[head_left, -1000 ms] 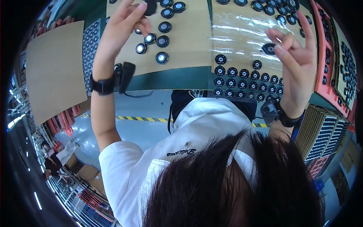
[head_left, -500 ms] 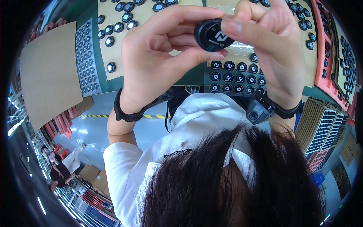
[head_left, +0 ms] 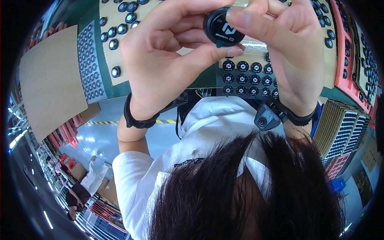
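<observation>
A black round disc-shaped part (head_left: 219, 31) with a white printed mark is up in front of me, above the table. My left hand (head_left: 154, 62) grips its rim between thumb and fingers. On the disc's face, near the upper right, lies the thumb of my right hand (head_left: 290, 52), with the other fingers curled behind. A small green tab (head_left: 219, 44) pokes out at the disc's lower edge. Below the hands, a clear sheet (head_left: 221, 85) carries rows of round black labels (head_left: 241, 79) with the same mark; my right hand hides part of it.
Several black round parts (head_left: 113, 44) with pale centres rest on cardboard at the left. Beside them are another label sheet (head_left: 91, 60) and a large cardboard panel (head_left: 52, 80). Pink trays (head_left: 346, 86) with more parts line the right, above stacked trays (head_left: 338, 128). A person (head_left: 78, 196) is far left.
Both hands have moved slightly up with the disc. Its printed face has turned more toward view, and the green tab shows more plainly. The distant person has shifted right.
</observation>
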A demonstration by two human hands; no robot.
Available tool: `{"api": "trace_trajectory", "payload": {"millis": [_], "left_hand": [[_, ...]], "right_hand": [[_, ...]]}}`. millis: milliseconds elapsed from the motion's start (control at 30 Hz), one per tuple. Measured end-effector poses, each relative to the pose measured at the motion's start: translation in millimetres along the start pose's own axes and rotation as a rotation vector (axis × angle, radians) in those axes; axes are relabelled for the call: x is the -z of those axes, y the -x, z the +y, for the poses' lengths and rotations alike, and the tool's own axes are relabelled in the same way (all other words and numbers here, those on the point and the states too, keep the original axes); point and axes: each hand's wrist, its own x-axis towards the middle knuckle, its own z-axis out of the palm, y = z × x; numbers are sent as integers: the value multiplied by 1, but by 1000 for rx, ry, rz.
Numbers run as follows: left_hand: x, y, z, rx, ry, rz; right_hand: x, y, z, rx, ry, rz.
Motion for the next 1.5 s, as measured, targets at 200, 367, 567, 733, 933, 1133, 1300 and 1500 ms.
{"api": "trace_trajectory", "payload": {"millis": [200,367,567,733,933,1133,1300,1500], "left_hand": [[2,-1,-2,6,-13,7],[3,3,5,-331,-364,-50],[21,25,7,-42,-273,-35],[102,46,-19,164,259,421],[147,55,-54,344,79,145],[90,40,-57,-155,-1566,-45],[86,39,-84,-50,-1642,-69],[85,34,-63,202,-1028,-101]], "right_hand": [[1,2,5,36,58,8],[2,6,16,199,297,49],[13,5,27,370,546,157],[51,6,28,483,634,229],[78,4,34,550,736,168],[42,9,41,491,786,225],[36,9,43,479,741,234],[37,12,37,406,661,232]]}}
